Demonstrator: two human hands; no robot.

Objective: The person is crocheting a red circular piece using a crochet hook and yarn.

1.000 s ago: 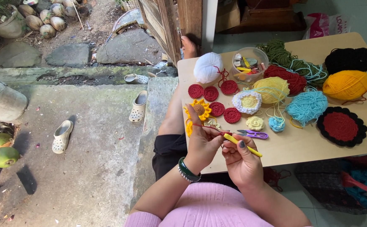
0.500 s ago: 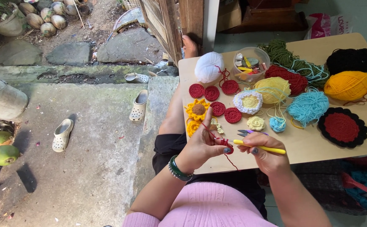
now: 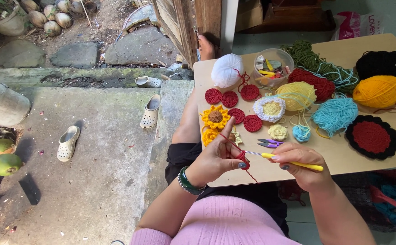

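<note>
Head view, single entry. Landmark: the pale wooden board (image 3: 370, 174) lying across the person's lap. Above its near edge, the left hand (image 3: 216, 159) is closed, thumb and fingers pinching a small red crocheted start (image 3: 242, 157), with a strand of red yarn (image 3: 227, 140) running taut over the raised forefinger. Just right of it, the right hand (image 3: 304, 165) is closed around a yellow-handled crochet hook (image 3: 282, 159), whose metal tip meets the red work. On the board beyond the hands: purple-handled thread snips (image 3: 269, 143), a yellow sunflower motif with brown centre (image 3: 215, 117), several flat red crocheted discs (image 3: 253, 123), a white-and-yellow flower motif (image 3: 269, 109), a large red round with black scalloped border (image 3: 371, 137), and balls of white (image 3: 227, 70), pale yellow (image 3: 296, 95), sky-blue (image 3: 335, 114), orange-yellow (image 3: 379, 91) and black yarn (image 3: 381, 63); a clear plastic tub of small notions (image 3: 273, 67) stands at the far side. Risks, as judged: the work is tiny and held by fingertips only, so a slack pinch could let the loop slip off the hook and unravel; the trailing red strand may snag on the snips or nearby motifs; loose blue and green strands lying across each other look prone to tangling; the board, resting on the lap, could tilt and shed the balls.
</note>
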